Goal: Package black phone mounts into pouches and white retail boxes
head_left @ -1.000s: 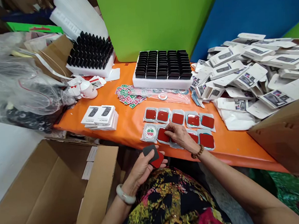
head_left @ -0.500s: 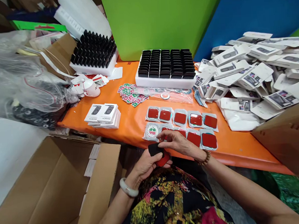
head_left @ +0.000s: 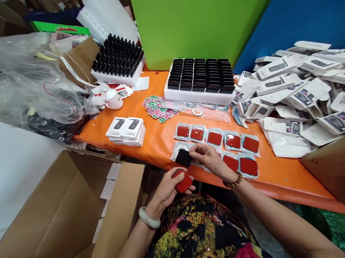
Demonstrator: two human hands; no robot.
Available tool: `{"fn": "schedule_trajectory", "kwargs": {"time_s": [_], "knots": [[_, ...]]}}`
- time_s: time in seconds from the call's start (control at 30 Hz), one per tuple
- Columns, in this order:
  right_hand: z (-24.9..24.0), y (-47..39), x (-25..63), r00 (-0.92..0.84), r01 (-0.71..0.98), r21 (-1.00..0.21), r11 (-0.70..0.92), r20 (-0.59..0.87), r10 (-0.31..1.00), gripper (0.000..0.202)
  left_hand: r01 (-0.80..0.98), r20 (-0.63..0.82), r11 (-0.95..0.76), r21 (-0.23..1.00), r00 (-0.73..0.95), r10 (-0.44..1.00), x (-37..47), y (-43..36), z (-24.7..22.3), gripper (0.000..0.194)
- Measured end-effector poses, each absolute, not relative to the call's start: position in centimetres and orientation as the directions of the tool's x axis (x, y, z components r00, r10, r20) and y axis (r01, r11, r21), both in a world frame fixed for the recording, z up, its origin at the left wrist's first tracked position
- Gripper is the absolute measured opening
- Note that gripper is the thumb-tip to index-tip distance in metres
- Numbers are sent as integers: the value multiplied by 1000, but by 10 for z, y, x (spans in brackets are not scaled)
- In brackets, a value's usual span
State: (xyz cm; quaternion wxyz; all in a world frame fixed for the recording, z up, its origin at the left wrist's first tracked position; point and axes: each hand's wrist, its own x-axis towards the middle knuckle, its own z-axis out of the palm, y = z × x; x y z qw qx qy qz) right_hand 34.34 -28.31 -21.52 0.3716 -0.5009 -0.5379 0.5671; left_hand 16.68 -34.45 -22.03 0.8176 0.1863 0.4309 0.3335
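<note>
Though square, a round-cornered black pad (head_left: 183,158)

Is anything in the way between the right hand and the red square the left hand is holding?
Partly: the right hand pinches a black square, and the left hand grips the red square, its thumb on top. Nothing else visible stands between.

We counted two hands (head_left: 210,160), one held black square (head_left: 183,158), one held red square (head_left: 184,182), five red-topped packets (head_left: 214,137) in the far row, two white trays (head_left: 198,96) of black pieces (head_left: 200,74), one bangle (head_left: 149,218) and one beaded bracelet (head_left: 233,181).
</note>
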Motion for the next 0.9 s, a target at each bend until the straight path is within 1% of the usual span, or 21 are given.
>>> {"fn": "schedule_trajectory", "kwargs": {"time_s": [0.07, 0.1, 0.17, 0.23, 0.3, 0.33, 0.47, 0.53, 0.63, 0.7, 0.8, 0.83, 0.9], "knots": [[-216, -281, 341, -71, 282, -956, 80, 63, 996, 17, -400, -594, 718, 570, 403, 696, 165, -347, -223, 43], [-217, -279, 340, -40, 385, -900, 203, 203, 978, 14, -406, -601, 721, 562, 399, 693, 164, -348, -224, 42], [-223, -276, 337, -96, 558, -719, 414, 440, 893, 14, -422, -608, 721, 550, 389, 692, 163, -352, -225, 41], [-231, -274, 333, -213, 653, -524, 547, 566, 797, 19, -438, -610, 718, 541, 384, 693, 163, -355, -225, 42], [-239, -274, 330, -312, 694, -386, 608, 599, 737, 23, -447, -610, 721, 529, 389, 690, 162, -357, -223, 41], [-243, -276, 330, -351, 701, -348, 622, 591, 726, 24, -451, -610, 722, 525, 391, 689, 162, -357, -222, 41], [-251, -288, 330, -469, 716, -293, 633, 470, 748, 26, -478, -603, 715, 511, 394, 694, 159, -358, -218, 38], [-251, -294, 332, -503, 720, -299, 626, 396, 768, 26, -495, -594, 703, 511, 387, 705, 158, -356, -217, 38], [-246, -298, 334, -517, 698, -386, 604, 312, 797, 25, -508, -595, 686, 521, 360, 719, 157, -353, -216, 38], [-240, -299, 335, -465, 684, -482, 547, 289, 837, 23, -506, -602, 680, 530, 341, 722, 157, -350, -215, 42], [-225, -305, 337, -345, 603, -682, 414, 246, 906, 18, -477, -603, 682, 554, 336, 724, 159, -348, -211, 52], [-219, -308, 338, -321, 553, -751, 360, 207, 924, 16, -457, -601, 688, 563, 345, 721, 160, -347, -209, 55], [-209, -315, 341, -325, 452, -861, 232, 83, 942, 14, -406, -590, 700, 587, 377, 714, 164, -347, -206, 59]]}}
